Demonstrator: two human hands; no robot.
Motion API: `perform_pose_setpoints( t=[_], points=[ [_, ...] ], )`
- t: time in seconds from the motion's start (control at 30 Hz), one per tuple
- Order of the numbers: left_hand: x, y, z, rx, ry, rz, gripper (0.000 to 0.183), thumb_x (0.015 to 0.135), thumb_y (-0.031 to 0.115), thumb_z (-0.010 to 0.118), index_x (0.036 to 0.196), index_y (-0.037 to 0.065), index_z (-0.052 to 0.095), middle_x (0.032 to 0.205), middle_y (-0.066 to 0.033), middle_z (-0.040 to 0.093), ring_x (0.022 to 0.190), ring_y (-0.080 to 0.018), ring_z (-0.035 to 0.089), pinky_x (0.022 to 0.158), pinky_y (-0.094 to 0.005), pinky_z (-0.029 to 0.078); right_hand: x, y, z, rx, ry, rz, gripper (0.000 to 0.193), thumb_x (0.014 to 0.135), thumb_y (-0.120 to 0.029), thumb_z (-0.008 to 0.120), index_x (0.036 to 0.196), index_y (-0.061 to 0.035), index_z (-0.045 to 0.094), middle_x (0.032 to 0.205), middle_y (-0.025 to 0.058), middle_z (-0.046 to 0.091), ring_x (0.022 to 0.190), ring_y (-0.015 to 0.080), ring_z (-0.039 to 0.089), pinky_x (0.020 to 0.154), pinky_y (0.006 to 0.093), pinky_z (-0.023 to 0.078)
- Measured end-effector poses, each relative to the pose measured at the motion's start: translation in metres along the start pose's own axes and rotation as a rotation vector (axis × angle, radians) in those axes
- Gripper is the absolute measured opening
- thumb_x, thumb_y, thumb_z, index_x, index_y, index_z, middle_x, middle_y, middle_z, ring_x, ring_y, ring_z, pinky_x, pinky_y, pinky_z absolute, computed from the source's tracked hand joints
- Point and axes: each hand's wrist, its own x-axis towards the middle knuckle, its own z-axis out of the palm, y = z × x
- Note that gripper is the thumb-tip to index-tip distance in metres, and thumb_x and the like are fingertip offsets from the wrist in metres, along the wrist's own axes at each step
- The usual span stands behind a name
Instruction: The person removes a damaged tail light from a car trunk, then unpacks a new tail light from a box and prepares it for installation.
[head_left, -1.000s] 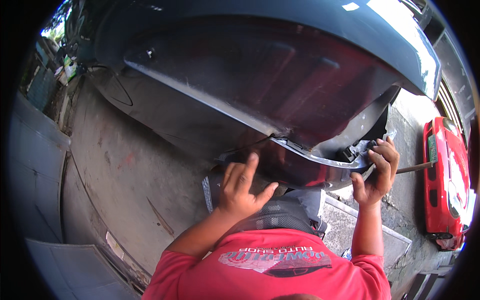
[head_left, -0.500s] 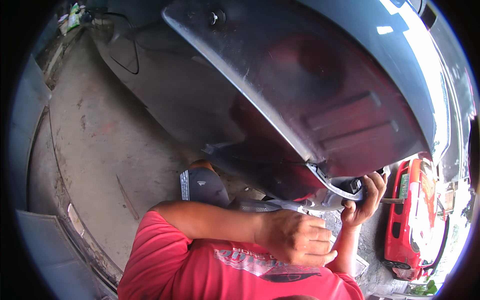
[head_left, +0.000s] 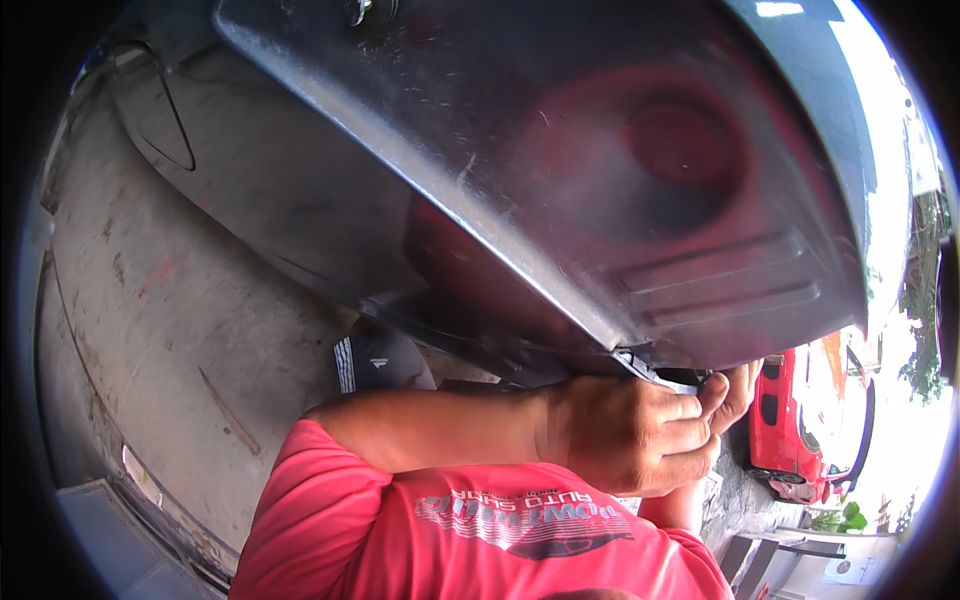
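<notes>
A large dark, glossy car body panel (head_left: 480, 130) with a pale folded edge slants across the upper view. At its lower corner is a small, pale curved trim piece (head_left: 640, 367), mostly covered by my hands. My left hand (head_left: 635, 435) is closed against that corner, its fingers curled and pressed together; whatever they pinch is hidden. Just beyond it, my right hand (head_left: 738, 395) has its fingers bent around the end of the trim piece. My left hand hides part of the right palm and wrist.
A red car (head_left: 795, 420) stands at the right. My knee in grey trousers (head_left: 385, 362) shows below the panel. At the left lies a worn concrete floor (head_left: 150, 300), with a thin dark cable (head_left: 178, 115) hanging farther up.
My left hand has moved right and up to the panel's corner, beside my right hand. The view has shifted closer to the panel, and the trim piece is now more covered.
</notes>
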Motion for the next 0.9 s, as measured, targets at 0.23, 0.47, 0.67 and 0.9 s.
perform_pose_setpoints(
  t=[0.23,0.47,0.67,0.9],
  points=[
    [0.004,-0.010,0.006,0.073,-0.003,0.063,0.034,0.074,0.016,0.074,0.100,-0.004,0.071,0.087,-0.0058,0.065,0.077,-0.0191,0.068,0.070,-0.0318,0.059,0.015,-0.002,0.004,-0.021,0.052,-0.017,0.059,0.111,-0.046,0.045,0.093,0.0037,0.072,0.105,0.0197,0.072,0.105,0.0411,0.066,0.099,0.0498,0.046],
    [0.008,-0.004,-0.005,-0.127,-0.032,-0.018,0.032,0.074,0.014,0.075,0.099,-0.005,0.072,0.084,-0.0061,0.063,0.073,-0.0188,0.065,0.065,-0.0314,0.056,0.017,0.006,0.008,-0.015,0.096,-0.103,0.047,0.107,-0.035,0.055,0.077,0.0003,0.063,0.084,0.0156,0.062,0.088,0.0351,0.060,0.090,0.0465,0.046],
    [0.023,-0.019,-0.014,-0.114,-0.062,0.138,0.029,0.073,0.019,0.078,0.093,-0.002,0.072,0.078,-0.0030,0.058,0.067,-0.0175,0.061,0.057,-0.0321,0.052,0.022,0.002,0.008,0.033,0.098,-0.109,0.043,0.105,-0.032,0.056,0.079,-0.0010,0.069,0.084,0.0147,0.066,0.087,0.0334,0.064,0.104,0.0519,0.047],
    [0.029,-0.022,-0.031,0.004,-0.080,0.132,0.024,0.072,0.013,0.077,0.091,0.000,0.073,0.076,-0.0017,0.058,0.067,-0.0175,0.062,0.055,-0.0323,0.051,0.019,0.007,0.003,0.039,0.074,-0.113,0.044,0.105,-0.035,0.056,0.081,-0.0024,0.072,0.084,0.0124,0.070,0.085,0.0304,0.068,0.112,0.0546,0.043]
  ],
)
